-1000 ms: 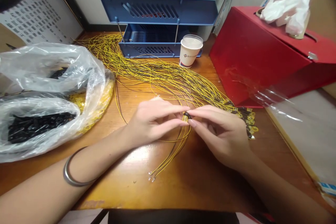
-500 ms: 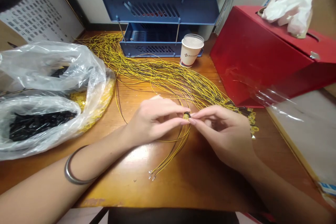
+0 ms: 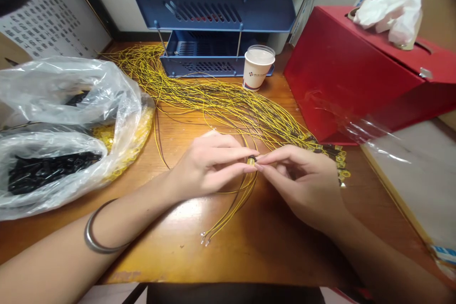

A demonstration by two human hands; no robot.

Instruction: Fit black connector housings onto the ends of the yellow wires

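A small black-and-yellow connector (image 3: pixel 251 160) sits between my hands above the table. My left hand (image 3: pixel 212 164) pinches it from the left with thumb and fingertips. From the right, the thumb and forefinger of my right hand (image 3: pixel 309 183) close on it too; the fingertips partly hide it. Several yellow and black wires (image 3: pixel 228 218) curve down below the hands, their bare metal terminals resting on the table. Behind lies a long bundle of yellow and black wires (image 3: pixel 221 97), with yellow-and-black connectors (image 3: pixel 341 161) at its right end.
Clear plastic bags (image 3: pixel 124 85) at the left hold black parts (image 3: pixel 53 168) and yellow parts (image 3: pixel 130 152). A paper cup (image 3: pixel 257 71) stands before a blue tiered tray (image 3: pixel 221 9). The red box (image 3: pixel 338 71) with white tissue (image 3: pixel 392 14) stands at the right on the wooden table (image 3: pixel 171 256).
Both hands stay at nearly the same spot, with the fingertips shifted slightly on the connector. The whole view has moved a little to the left.
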